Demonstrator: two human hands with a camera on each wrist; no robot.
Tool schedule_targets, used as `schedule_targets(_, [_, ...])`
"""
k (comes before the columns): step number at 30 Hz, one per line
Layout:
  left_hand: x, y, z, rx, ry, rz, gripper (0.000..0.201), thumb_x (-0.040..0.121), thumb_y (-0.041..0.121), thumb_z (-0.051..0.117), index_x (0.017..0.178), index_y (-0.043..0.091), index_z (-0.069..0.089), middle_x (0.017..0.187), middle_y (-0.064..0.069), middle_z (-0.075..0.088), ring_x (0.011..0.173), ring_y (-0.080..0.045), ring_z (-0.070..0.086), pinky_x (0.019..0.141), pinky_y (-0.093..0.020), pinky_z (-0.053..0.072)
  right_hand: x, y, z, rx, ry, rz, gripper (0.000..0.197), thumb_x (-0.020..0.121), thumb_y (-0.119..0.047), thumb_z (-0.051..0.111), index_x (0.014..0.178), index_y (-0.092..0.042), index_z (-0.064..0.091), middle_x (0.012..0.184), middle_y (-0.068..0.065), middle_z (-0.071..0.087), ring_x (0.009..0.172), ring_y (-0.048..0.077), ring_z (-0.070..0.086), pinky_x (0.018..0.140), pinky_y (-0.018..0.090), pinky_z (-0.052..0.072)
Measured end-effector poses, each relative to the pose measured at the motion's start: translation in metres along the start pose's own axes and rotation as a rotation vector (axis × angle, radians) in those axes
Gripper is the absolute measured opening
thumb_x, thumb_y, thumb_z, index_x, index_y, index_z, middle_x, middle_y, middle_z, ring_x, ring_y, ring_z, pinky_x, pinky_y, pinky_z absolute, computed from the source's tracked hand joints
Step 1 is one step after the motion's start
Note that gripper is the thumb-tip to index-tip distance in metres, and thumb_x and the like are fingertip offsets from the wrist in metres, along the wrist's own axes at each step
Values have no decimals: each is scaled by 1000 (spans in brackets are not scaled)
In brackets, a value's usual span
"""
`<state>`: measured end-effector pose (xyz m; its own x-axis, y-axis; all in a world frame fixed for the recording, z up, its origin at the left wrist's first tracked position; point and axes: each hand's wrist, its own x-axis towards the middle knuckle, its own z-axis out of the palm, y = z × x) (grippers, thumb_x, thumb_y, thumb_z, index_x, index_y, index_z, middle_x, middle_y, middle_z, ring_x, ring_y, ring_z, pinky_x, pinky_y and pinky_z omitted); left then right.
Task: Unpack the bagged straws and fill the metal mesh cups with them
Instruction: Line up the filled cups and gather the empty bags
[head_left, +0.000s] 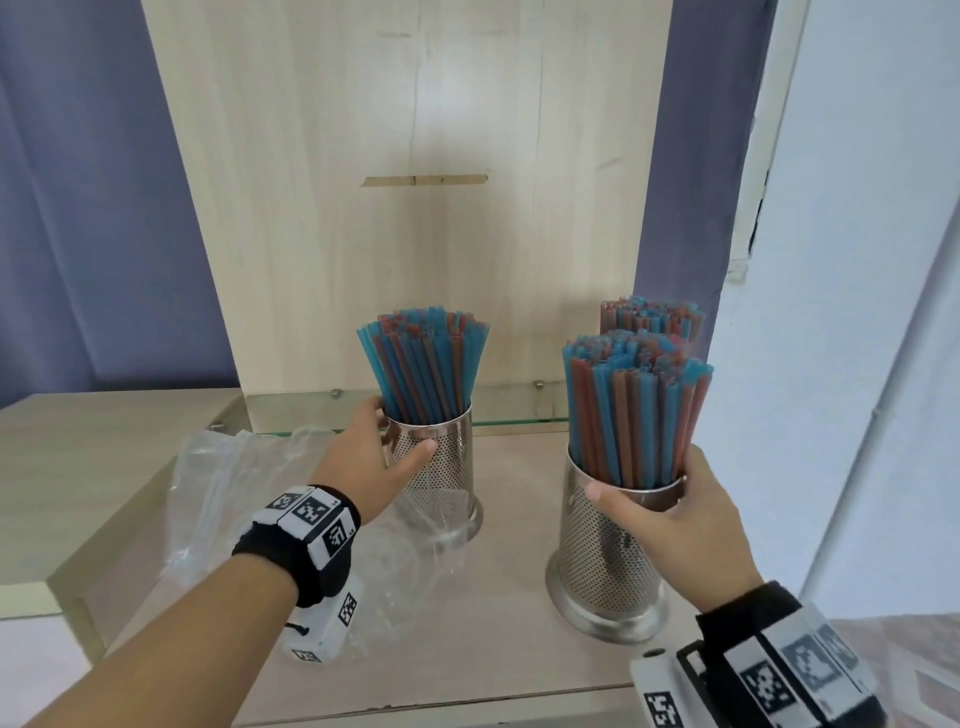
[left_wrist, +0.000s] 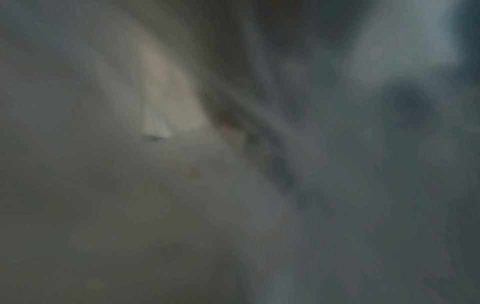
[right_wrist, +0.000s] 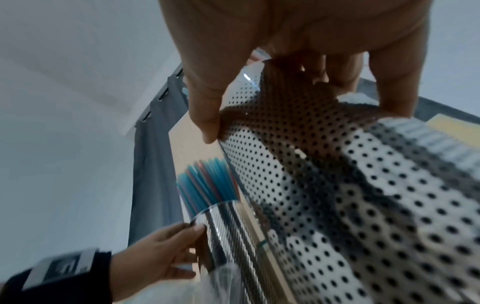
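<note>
Right hand (head_left: 670, 525) grips near perforated steel cup (head_left: 608, 571), packed with blue and red straws (head_left: 631, 410). Left hand (head_left: 374, 462) wraps farther perforated steel cup (head_left: 441, 483) (also full), crumpled clear plastic bag (head_left: 218, 483) beside it on wooden counter (head_left: 509, 649).

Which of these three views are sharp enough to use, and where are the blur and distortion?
Head view: sharp, evenly lit; both hands, left hand and right hand, on cups of straws. Left wrist view: grey smear, nothing readable. Right wrist view: right cup close and stretched by the wide lens, left cup streaked by motion blur.
</note>
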<state>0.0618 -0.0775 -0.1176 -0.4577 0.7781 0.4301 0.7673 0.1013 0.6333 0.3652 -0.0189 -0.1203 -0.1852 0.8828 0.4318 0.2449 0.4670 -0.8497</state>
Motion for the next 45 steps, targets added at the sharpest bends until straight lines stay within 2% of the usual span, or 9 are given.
schedule_targets(6, [0, -2, 1, -6, -12, 1, 78, 82, 51, 70, 141, 18, 32, 135, -5, 57, 116, -19, 60, 97, -38, 50, 31, -6, 36, -85, -116, -12, 73, 63, -43, 89, 125, -33, 52, 107, -20, 65, 97, -5, 60, 78, 8, 44])
schedule_targets(10, [3, 1, 1, 5, -20, 0, 77, 81, 51, 71, 141, 18, 33, 132, -4, 58, 112, -17, 61, 93, -34, 50, 58, -5, 62, -120, -110, -4, 76, 66, -42, 87, 130, -29, 49, 111, -16, 63, 100, 5, 59, 91, 20, 45])
schedule_targets(17, [10, 0, 0, 47, -56, -26, 82, 79, 56, 69, 141, 18, 31, 138, -5, 55, 113, -21, 62, 95, -39, 51, 84, 1, 87, -90, -66, 50, 75, 66, -39, 88, 129, -24, 49, 112, -10, 62, 99, 10, 58, 88, 22, 45])
schedule_targets(21, [10, 0, 1, 25, -63, -35, 81, 80, 55, 70, 141, 19, 30, 139, -5, 54, 114, -19, 61, 96, -38, 50, 86, 4, 93, -71, -34, 38, 93, 59, -47, 87, 135, -19, 41, 125, -1, 56, 118, 18, 55, 102, 36, 48])
schedule_targets(24, [10, 0, 1, 23, -62, -40, 82, 79, 54, 70, 141, 19, 30, 140, -5, 54, 113, -18, 62, 95, -37, 51, 87, -13, 89, -53, 62, -37, 120, 60, -53, 86, 152, -16, 18, 148, 6, 36, 138, 20, 35, 115, 34, 30])
schedule_targets(28, [11, 2, -1, 2, -75, -65, 84, 78, 54, 72, 142, 19, 30, 138, -3, 55, 110, -16, 63, 93, -36, 52, 101, -35, 77, -83, -2, -22, 120, 73, -40, 84, 156, -20, 0, 159, 6, 25, 145, 22, 28, 112, 30, 26])
schedule_targets(37, [9, 8, 0, 6, -74, -97, 82, 79, 51, 73, 142, 19, 31, 140, -4, 54, 113, -19, 62, 95, -38, 51, 94, -25, 69, -176, -16, 35, 61, 95, -28, 61, 146, -9, 34, 138, 15, 53, 127, 31, 51, 105, 38, 41])
schedule_targets(42, [13, 16, -12, 53, -135, -102, 76, 84, 51, 68, 142, 17, 33, 140, -5, 55, 124, -20, 55, 103, -43, 47, 65, -22, 78, -237, 160, -27, 74, 86, -41, 66, 145, -14, 32, 138, 13, 46, 126, 30, 46, 100, 43, 41])
schedule_targets(45, [11, 25, -25, 130, -188, -77, 73, 90, 50, 60, 148, 16, 31, 146, -5, 49, 133, -19, 48, 107, -36, 41, 55, -21, 82, -258, 18, 131, 88, 75, -54, 74, 143, -25, 26, 136, 13, 41, 118, 33, 50, 96, 45, 45])
